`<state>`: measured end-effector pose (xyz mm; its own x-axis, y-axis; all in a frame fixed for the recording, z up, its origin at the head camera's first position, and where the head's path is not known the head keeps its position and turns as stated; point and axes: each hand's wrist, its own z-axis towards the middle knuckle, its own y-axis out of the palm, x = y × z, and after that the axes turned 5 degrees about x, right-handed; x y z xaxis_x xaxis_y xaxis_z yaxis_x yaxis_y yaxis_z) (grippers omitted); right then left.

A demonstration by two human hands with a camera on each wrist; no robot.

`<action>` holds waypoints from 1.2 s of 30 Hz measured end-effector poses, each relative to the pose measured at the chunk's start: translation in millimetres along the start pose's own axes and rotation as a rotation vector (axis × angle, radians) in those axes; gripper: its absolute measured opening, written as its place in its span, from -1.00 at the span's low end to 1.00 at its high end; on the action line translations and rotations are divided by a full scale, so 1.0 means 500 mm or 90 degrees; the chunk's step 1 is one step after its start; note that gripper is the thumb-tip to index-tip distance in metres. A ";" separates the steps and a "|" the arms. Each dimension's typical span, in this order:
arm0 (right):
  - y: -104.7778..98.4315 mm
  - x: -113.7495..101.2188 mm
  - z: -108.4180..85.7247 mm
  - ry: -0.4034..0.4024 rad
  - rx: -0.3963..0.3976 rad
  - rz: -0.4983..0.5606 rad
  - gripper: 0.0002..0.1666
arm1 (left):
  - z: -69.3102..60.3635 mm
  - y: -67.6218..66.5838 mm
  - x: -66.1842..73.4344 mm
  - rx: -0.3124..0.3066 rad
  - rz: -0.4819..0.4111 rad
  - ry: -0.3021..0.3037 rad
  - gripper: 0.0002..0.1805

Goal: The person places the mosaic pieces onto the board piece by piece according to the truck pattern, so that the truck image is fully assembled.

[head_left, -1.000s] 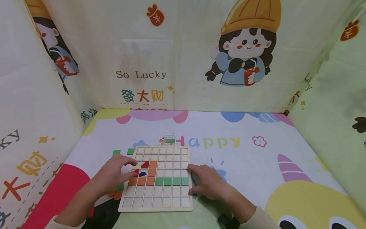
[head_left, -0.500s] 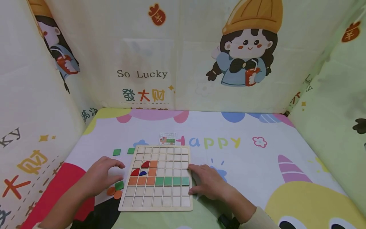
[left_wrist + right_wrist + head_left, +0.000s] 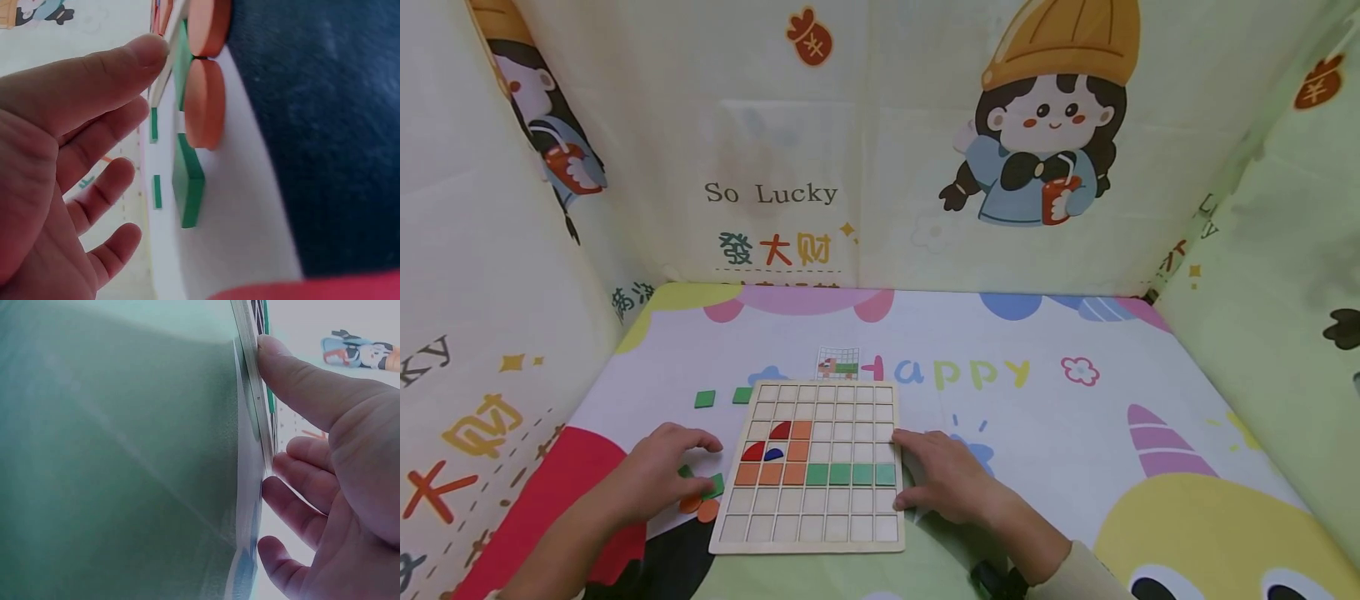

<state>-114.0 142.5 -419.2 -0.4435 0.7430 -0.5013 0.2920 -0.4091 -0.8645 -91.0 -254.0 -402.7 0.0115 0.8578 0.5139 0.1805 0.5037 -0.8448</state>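
Observation:
A wooden grid board [image 3: 805,548] lies on the table. Its cells hold orange square tiles [image 3: 771,474], a row of green tiles [image 3: 841,474], two red pieces [image 3: 753,452] and a blue half-round piece [image 3: 773,454]. Left of the board, my left hand [image 3: 662,471] hovers with thumb and fingers spread, nothing between them. Loose green tiles [image 3: 188,181] and round orange pieces [image 3: 205,103] lie beside that hand; in the head view it partly covers one green tile. At the board's right edge my right hand [image 3: 943,471] rests, thumb and fingertips touching the rim.
Two more green tiles [image 3: 705,399] lie by the board's upper left corner. Behind the board sits a small card [image 3: 838,364] printed with a coloured grid pattern. Printed cloth walls [image 3: 895,250] enclose the table at back and sides.
My left hand has drawn back leftward from the red piece at the board's left side and lowered toward the loose green tiles. The right hand has stayed at the edge.

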 end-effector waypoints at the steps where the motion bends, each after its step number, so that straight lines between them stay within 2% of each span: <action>1: 0.000 0.000 0.000 -0.001 0.002 0.002 -0.02 | 0.001 0.001 -0.001 -0.001 0.001 -0.002 -0.34; 14: -0.001 -0.003 0.000 -0.006 0.007 0.011 -0.04 | -0.003 0.004 -0.005 -0.023 -0.018 -0.022 -0.35; 23: -0.001 -0.001 -0.001 0.003 0.003 0.004 -0.03 | 0.001 0.004 -0.002 -0.034 -0.018 -0.031 -0.54; 27: -0.001 0.000 -0.001 0.004 0.002 0.003 -0.03 | 0.004 0.005 0.000 -0.036 -0.030 -0.036 -0.56; 36: -0.001 -0.002 -0.001 0.005 0.000 0.001 -0.03 | 0.008 0.006 -0.005 -0.014 0.002 -0.026 -0.52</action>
<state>-113.4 142.3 -418.2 -0.4361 0.7465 -0.5025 0.2928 -0.4104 -0.8637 -94.4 -254.4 -407.1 -0.0280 0.8630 0.5044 0.2014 0.4992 -0.8428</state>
